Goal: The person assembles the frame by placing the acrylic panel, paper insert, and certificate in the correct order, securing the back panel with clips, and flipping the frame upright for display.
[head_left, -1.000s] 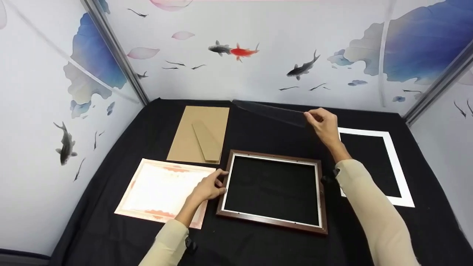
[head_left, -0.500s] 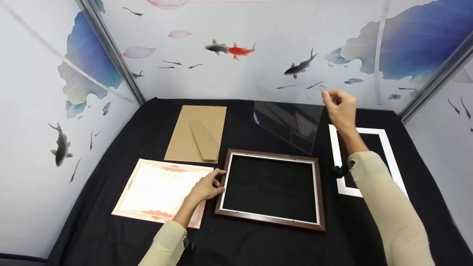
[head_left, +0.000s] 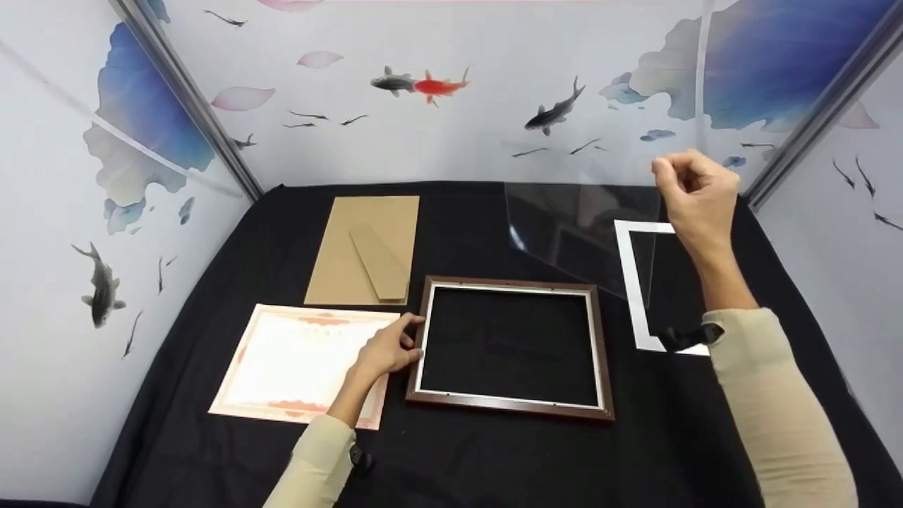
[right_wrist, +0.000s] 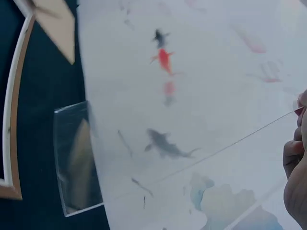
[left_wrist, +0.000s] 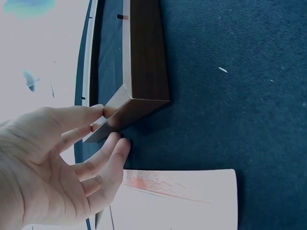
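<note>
A brown picture frame [head_left: 603,353] with a pale inner lip lies on the black cloth. My left hand [head_left: 384,349] touches its left side with fairly straight fingertips; in the left wrist view, fingertips [left_wrist: 98,111] meet the frame's corner area. Raised at the right, my right hand [head_left: 702,201] pinches the edge of a clear transparent sheet [head_left: 564,226]. The sheet hangs tilted beyond the frame, partly over a white mat border [head_left: 631,282]. In the right wrist view, the sheet [right_wrist: 72,163] extends away from the right hand [right_wrist: 295,158], which shows only at the edge.
A certificate-like paper with a pinkish border [head_left: 296,363] lies left of the frame, partly under the left forearm. Behind it is a brown backing board [head_left: 335,247] with a stand flap. Printed walls [head_left: 451,134] close in the back and sides of the table.
My right hand has moved up and right, swinging the clear sheet from nearly edge-on to a tilted face and over the white mat. My left hand stays at the frame.
</note>
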Available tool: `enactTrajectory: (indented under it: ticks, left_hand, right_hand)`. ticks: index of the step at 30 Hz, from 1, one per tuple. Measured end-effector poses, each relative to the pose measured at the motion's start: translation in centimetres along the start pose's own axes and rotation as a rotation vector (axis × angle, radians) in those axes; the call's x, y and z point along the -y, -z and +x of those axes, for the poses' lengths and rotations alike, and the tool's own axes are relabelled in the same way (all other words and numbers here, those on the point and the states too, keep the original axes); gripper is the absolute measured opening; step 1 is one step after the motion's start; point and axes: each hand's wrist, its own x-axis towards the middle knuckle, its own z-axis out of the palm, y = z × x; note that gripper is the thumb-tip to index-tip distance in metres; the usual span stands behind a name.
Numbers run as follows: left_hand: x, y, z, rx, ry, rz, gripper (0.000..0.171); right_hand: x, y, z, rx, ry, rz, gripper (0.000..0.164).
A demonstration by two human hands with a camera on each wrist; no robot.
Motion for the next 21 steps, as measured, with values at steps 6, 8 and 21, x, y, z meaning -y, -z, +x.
enactTrajectory:
  ticks: [6, 8, 21]
  left_hand:
    - [0.0, 0.5, 0.5, -0.116, -0.01, 0.005, 0.064]
    - [0.0, 0.6, 1.0, -0.154, -0.029, -0.047, 0.066]
    - [-2.1, 0.9, 5.2, -0.132, -0.194, -0.835, 0.055]
  right_hand:
    - [2.0, -0.3, -1.5, 0.002, 0.004, 0.107, 0.018]
    - [2.4, -0.5, -1.9, 0.009, 0.006, 0.149, 0.017]
    - [2.8, -1.2, -3.1, 0.055, -0.061, 0.389, 0.019]
